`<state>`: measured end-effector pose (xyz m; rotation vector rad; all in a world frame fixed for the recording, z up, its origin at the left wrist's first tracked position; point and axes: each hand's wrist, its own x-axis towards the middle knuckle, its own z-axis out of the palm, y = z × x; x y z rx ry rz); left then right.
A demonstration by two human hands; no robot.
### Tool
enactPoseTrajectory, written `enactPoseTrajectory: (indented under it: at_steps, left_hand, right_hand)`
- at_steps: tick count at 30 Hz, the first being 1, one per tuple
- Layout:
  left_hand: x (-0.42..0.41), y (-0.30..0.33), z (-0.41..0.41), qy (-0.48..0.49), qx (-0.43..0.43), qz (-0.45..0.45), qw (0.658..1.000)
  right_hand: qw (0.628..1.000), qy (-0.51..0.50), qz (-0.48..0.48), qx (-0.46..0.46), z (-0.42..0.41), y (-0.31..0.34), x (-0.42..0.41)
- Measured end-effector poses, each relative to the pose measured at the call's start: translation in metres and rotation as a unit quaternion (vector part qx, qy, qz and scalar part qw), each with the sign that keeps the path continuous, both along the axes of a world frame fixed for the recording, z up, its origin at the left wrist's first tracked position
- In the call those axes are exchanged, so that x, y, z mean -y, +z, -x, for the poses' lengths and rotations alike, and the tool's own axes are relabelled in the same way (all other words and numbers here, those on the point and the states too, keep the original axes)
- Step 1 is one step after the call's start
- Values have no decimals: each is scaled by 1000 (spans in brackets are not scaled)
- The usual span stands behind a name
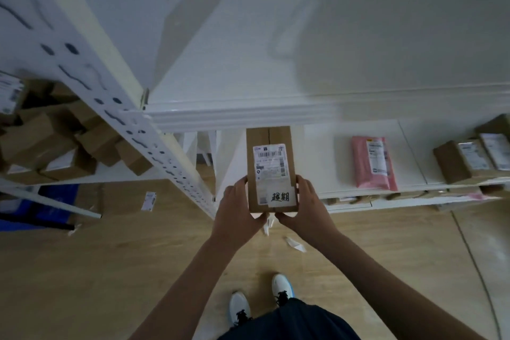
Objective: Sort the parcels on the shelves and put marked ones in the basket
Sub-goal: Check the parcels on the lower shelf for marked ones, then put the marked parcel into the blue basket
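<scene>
Over wood floor: left hand (239,208) & right hand (306,205) clamp oblong cardboard parcel (271,168), handwritten label.

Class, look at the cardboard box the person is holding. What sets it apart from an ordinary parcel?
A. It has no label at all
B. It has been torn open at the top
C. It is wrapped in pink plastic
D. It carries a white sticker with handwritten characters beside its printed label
D: the cardboard box, held between the left hand and right hand, shows a white sticker with handwritten black characters below its printed label.
</scene>
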<state>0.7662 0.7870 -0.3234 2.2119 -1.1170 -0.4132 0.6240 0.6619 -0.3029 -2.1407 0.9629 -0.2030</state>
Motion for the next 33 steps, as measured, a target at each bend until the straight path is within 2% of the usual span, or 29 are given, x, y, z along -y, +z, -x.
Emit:
enactPoseTrajectory:
  at_steps: [3, 6, 13, 18, 25, 33]
  left_hand:
    - [16, -3, 29, -72, 6, 26, 997]
    - [42, -10, 71, -152, -25, 27, 988]
    - [93, 9, 172, -318, -32, 29, 947]
    - [154, 27, 249, -398, -31, 2, 917]
    - [237, 51, 379, -473, -15, -15, 881]
    - [317, 60, 490, -557, -11, 2, 830]
  right_hand:
    - [998, -66, 17, 8, 48, 11, -5]
    - [988, -155, 21, 11, 105, 16, -10]
    - [956, -294, 19, -10, 225, 24, -16]
    - [935, -353, 30, -4, 302, 45, 12]
    - [888, -459, 33, 22, 419, 65, 58]
    - [835, -544, 41, 66, 518, 69, 101]
